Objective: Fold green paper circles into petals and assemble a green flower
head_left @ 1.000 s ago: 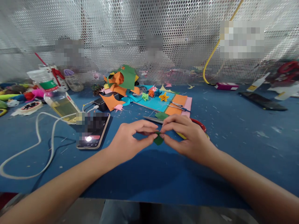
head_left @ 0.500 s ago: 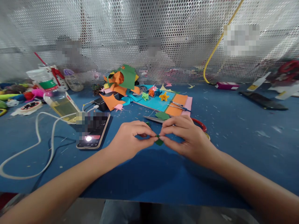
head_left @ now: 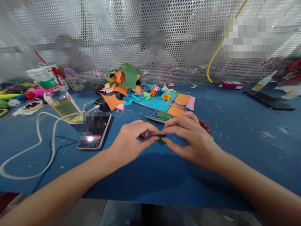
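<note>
Between my two hands, above the blue table, is a small dark green piece of paper (head_left: pixel 161 141). My left hand (head_left: pixel 134 139) pinches its left side between thumb and forefinger. The thumb and fingertips of my right hand (head_left: pixel 190 138) close on its right side. Much of the paper is covered by the fingers. Just beyond the hands lie scissors (head_left: pixel 154 119), their red handle partly behind my right hand. A flat green paper piece (head_left: pixel 164 115) lies by the blades.
Small folded paper flowers, one of them yellow (head_left: pixel 166 96), sit on coloured sheets (head_left: pixel 180 110). Behind are paper scraps (head_left: pixel 129 77). At left are a lit phone (head_left: pixel 94 131), a white cable (head_left: pixel 30 178) and a bottle (head_left: pixel 62 106). A dark phone (head_left: pixel 268 100) lies far right.
The left fingers have shifted slightly over the green paper, with the forefinger reaching nearer the right fingertips. Both hands still pinch it. The whole view has moved a little.
</note>
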### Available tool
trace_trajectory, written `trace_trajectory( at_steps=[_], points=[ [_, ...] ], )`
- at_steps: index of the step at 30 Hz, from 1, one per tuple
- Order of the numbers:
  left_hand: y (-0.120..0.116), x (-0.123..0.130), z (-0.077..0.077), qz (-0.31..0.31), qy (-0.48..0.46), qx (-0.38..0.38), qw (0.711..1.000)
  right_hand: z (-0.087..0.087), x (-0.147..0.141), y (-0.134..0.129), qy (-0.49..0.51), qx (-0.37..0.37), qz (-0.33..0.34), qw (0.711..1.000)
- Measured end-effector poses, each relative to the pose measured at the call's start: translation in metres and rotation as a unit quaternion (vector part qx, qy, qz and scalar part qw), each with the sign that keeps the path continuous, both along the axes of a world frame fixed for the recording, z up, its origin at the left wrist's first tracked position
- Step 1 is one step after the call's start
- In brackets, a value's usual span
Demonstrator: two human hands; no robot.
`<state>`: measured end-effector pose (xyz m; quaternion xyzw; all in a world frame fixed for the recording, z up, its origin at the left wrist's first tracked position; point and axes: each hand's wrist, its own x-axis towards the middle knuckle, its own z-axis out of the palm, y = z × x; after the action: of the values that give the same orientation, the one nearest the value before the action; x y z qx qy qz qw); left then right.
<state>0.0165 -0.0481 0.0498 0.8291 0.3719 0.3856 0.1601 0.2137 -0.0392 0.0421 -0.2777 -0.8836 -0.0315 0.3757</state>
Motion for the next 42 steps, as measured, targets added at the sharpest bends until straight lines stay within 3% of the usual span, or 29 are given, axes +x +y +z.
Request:
trace_trajectory(
  at_steps=[6,13,20,29,37,42],
  points=[
    [0.001,0.002,-0.004,-0.011,0.01,0.015,1.0,-0.001,0.002,0.001,-0.034,0.016,0.005,0.999],
    [0.001,0.003,-0.008,0.01,0.009,-0.041,0.999,-0.005,-0.002,-0.002,-0.047,-0.018,0.003,0.999],
    [0.002,0.004,-0.012,0.022,0.033,-0.016,0.999,-0.006,-0.005,-0.001,-0.043,-0.032,0.004,0.999],
    [0.004,0.002,-0.01,-0.014,-0.031,0.034,0.999,-0.003,-0.002,0.001,0.033,0.039,-0.034,0.998],
    [0.002,0.0,-0.006,-0.021,-0.068,0.094,0.993,-0.002,-0.005,0.0,0.074,-0.046,-0.015,0.996],
    [0.001,0.0,-0.003,-0.053,-0.063,0.058,0.995,0.0,-0.004,0.0,0.091,-0.042,0.015,0.995]
  ],
)
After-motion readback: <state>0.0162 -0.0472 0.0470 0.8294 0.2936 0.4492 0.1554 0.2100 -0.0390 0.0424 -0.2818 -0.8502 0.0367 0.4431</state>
